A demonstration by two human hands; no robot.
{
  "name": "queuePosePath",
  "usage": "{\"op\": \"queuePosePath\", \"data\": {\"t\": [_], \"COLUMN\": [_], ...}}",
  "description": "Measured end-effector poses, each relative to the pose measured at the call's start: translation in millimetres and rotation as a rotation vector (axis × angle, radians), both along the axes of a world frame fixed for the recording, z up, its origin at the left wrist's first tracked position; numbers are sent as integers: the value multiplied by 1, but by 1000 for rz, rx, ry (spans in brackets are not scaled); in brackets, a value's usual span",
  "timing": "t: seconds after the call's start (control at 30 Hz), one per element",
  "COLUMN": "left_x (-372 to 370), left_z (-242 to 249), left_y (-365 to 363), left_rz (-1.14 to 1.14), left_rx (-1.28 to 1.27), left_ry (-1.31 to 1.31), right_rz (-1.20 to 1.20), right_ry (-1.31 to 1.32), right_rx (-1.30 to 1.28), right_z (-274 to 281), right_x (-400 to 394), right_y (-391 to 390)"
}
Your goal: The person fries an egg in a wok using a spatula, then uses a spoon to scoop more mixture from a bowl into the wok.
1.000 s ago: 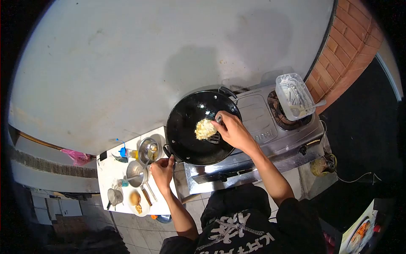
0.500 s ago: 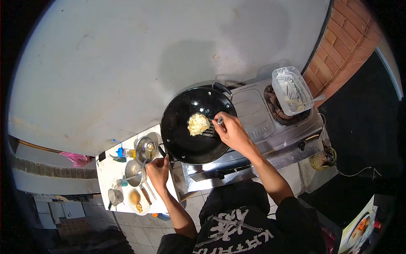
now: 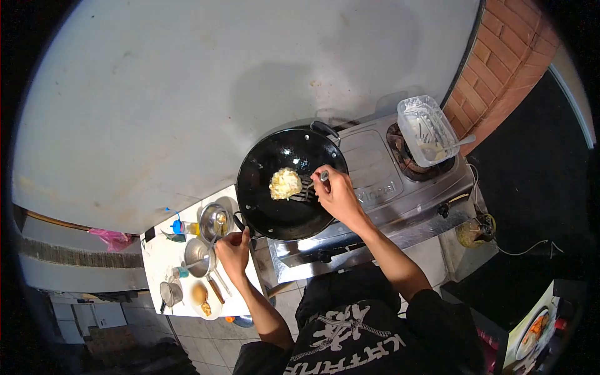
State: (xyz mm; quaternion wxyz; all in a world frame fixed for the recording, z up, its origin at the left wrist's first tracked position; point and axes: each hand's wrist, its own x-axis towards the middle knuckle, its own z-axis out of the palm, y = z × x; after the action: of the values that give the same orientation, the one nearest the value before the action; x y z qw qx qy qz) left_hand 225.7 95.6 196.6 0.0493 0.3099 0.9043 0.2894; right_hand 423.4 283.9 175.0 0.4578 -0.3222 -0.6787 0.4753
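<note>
Nearest, below the wok, is the person's dark shirt (image 3: pixel 350 337) with its pale print, and pale floor tiles (image 3: pixel 206 344) show to its left. Beyond them on the left stands a white table (image 3: pixel 159 250) crowded with a plate (image 3: pixel 215 308) of browned food, a steel pan (image 3: pixel 197 252) and a steel bowl (image 3: pixel 207 230). To the table's right is a metal stove (image 3: pixel 365 162), the black wok (image 3: pixel 269 222) on its left side and a clear plastic container (image 3: pixel 431 128) over its right burner. Behind rise a marked grey wall (image 3: pixel 169 94) and, at right, a brick column (image 3: pixel 500 62). The left hand (image 3: pixel 233 255) is nearly closed, fingertips at the wok's near handle (image 3: pixel 237 219); whether they grip it I cannot tell. The right hand (image 3: pixel 337 195) is wrapped around the handle of a slotted spatula (image 3: pixel 304 187), and the pale yellow food (image 3: pixel 285 184) lies in the wok, a little left of its middle. Compared with a second ago, the food sits farther left in the wok and the blade, then below and right of it, is now directly at its right side; the left hand has kept its place. The spatula's blade points left toward the food, with its handle rising steeply toward the camera, strongly foreshortened. The wok's two handles line up on a slant from lower left to upper right.
</note>
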Motion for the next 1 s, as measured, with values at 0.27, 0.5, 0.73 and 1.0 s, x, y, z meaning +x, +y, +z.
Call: {"op": "queuePosePath", "data": {"t": [0.27, 0.5, 0.73, 1.0], "left_x": [8, 5, 0, -3], "left_z": [13, 11, 6, 8], "left_y": [2, -1, -5, -7], "left_rz": [-3, -37, -84, -118], "left_rx": [-9, 19, 78, 53], "left_ry": [-23, -41, -89, -147], "right_rz": [-60, -67, -136, -114], "right_ry": [39, 5, 9, -92], "right_rx": [-28, -58, -46, -26], "right_z": [-11, -11, -9, -2], "right_x": [-6, -5, 2, 8], "right_y": [-4, -9, -12, -18]}}
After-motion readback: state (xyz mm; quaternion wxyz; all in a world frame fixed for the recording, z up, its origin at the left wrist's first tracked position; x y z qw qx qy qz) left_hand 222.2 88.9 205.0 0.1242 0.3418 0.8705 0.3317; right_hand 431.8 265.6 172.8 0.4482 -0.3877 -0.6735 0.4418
